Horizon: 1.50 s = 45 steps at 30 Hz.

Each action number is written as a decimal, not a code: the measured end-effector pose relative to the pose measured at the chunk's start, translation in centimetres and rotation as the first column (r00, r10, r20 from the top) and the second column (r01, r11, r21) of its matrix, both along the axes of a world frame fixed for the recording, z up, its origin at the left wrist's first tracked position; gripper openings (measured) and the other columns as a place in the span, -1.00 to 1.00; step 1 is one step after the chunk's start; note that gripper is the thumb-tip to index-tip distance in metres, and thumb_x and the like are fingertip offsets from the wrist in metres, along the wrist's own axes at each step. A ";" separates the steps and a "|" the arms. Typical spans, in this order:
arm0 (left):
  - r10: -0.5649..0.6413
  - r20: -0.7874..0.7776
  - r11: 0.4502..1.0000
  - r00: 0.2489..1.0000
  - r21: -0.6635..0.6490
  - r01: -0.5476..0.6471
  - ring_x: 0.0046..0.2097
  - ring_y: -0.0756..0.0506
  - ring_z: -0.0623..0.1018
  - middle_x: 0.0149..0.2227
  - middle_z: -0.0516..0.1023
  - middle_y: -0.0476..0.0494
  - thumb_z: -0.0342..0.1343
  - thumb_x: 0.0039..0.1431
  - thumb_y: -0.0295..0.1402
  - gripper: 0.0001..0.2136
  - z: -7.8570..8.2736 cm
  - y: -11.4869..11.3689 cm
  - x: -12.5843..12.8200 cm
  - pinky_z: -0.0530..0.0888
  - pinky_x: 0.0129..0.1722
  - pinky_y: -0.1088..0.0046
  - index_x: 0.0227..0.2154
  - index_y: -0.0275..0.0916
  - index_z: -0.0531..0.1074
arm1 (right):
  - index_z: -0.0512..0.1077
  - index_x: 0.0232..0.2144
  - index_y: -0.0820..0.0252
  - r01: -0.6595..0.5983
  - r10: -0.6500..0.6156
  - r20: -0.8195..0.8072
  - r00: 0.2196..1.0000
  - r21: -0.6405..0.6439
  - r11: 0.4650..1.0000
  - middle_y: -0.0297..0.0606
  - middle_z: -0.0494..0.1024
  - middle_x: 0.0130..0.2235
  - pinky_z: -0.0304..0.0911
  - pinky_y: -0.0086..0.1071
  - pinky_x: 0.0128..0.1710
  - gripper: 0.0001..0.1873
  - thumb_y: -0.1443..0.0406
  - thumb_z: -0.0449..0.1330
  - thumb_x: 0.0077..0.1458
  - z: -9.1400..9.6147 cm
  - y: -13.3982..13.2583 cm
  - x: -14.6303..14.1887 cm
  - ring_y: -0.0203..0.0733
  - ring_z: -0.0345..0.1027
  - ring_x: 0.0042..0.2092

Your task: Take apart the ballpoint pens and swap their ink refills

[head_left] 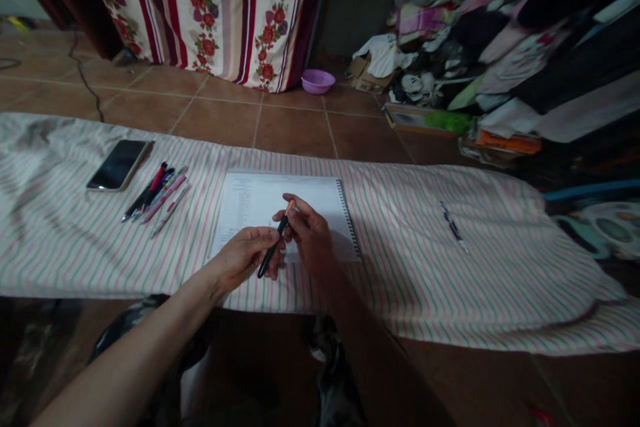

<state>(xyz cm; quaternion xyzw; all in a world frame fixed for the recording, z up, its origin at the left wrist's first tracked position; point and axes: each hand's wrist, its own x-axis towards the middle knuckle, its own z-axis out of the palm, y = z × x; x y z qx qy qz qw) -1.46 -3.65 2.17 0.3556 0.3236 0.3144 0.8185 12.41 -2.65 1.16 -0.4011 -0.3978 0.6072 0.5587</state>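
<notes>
Between my two hands is a black pen (270,257) with an orange part near its upper end, held at a slant above the near edge of a spiral notebook (315,190). My left hand (253,250) pinches the pen's dark barrel between thumb and fingers. Around the orange upper end, the fingers of my right hand (311,230) are closed. The notebook lies open on a striped cloth, its spiral binding on the right; a printed table shows on the left of the page. Both hands hide part of its lower half.
Left of the notebook lies a bunch of several pens (159,197), with a phone (119,165) beyond them. A single pen (454,227) rests on the striped cloth (400,213) at right. Past the far edge are a purple bowl (318,82), a floral curtain (230,13) and piled clothes (470,33).
</notes>
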 end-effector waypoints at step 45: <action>-0.047 0.005 0.999 0.999 0.018 0.047 -0.60 -0.01 0.46 -0.62 0.49 -0.17 0.07 0.10 -0.25 -0.72 -0.6 -0.4 0.9 0.28 -0.59 0.54 -0.34 -0.44 0.46 | 0.36 -0.20 0.25 0.198 -0.187 0.267 0.945 -0.017 0.980 -0.32 0.52 -0.50 0.09 -0.53 -0.65 -0.60 0.13 0.19 -0.06 0.7 -0.6 0.7 -0.46 0.12 -0.62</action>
